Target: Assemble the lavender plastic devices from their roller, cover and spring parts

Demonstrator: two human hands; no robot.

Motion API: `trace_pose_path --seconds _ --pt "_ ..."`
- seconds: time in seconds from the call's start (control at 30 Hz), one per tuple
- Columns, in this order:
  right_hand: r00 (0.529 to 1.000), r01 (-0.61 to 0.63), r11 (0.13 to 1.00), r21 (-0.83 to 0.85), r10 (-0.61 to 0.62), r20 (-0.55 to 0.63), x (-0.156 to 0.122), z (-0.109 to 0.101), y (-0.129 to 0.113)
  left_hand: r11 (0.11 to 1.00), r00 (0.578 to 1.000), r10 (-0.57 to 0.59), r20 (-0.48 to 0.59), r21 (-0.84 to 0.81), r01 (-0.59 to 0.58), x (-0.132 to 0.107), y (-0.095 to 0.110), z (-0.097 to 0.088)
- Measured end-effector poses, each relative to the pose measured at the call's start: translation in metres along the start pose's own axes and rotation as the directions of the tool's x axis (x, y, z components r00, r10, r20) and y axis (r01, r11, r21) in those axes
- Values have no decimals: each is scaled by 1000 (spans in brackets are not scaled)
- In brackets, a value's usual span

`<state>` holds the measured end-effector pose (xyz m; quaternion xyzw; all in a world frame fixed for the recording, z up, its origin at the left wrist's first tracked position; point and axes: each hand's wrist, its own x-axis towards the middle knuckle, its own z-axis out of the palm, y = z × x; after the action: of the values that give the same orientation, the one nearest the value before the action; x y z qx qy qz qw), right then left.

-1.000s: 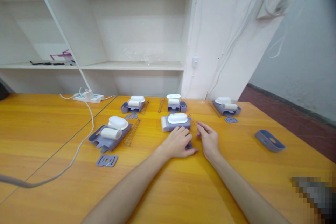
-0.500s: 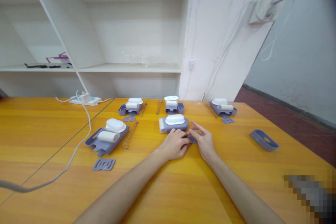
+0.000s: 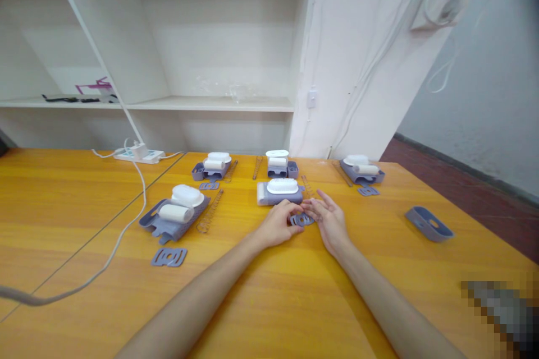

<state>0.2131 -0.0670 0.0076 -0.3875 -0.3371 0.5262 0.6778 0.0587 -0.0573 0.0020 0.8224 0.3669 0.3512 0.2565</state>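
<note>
In the middle of the table, my left hand (image 3: 279, 225) curves around the left end of a flat grey slotted plate (image 3: 302, 220). Its thumb and forefinger are apart, close to the plate's edges; whether they touch it I cannot tell. From the other side my right hand (image 3: 332, 223) reaches in with fingers stretched and spread, the tips near the plate's right end. Just behind lies a grey plastic casing (image 3: 280, 197) with a white oval bristled piece (image 3: 282, 185) on top and a pale roll at its left end. A thin coil spring (image 3: 307, 185) lies right of the casing.
Similar sets stand around: a casing (image 3: 168, 228) with a spring (image 3: 210, 212) and plate (image 3: 169, 257) at left, more casings (image 3: 217, 168) along the back. A grey oval frame (image 3: 429, 224) lies right. A power strip (image 3: 141, 154) and white cable (image 3: 126, 224) occupy the left.
My hands have drawn apart a little, and more of the slotted plate shows between them. The view has shifted slightly.
</note>
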Motion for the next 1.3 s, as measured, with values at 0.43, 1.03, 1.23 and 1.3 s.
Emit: trace_pose_path --seconds 0.43,1.03,1.23,1.3 --pt "999 43 979 -198 -39 23 4 -6 7 951 994 -104 -36 -296 89 4 -9 2" --pt "987 158 920 -358 -161 23 -4 3 8 827 979 -203 13 -532 179 9 -11 0" --pt "980 196 922 -335 -194 38 -2 0 10 784 976 -218 21 -592 188 10 -11 -1" --pt "972 228 911 -343 -235 21 -2 0 10 769 974 -226 24 -610 193 11 -10 -2"
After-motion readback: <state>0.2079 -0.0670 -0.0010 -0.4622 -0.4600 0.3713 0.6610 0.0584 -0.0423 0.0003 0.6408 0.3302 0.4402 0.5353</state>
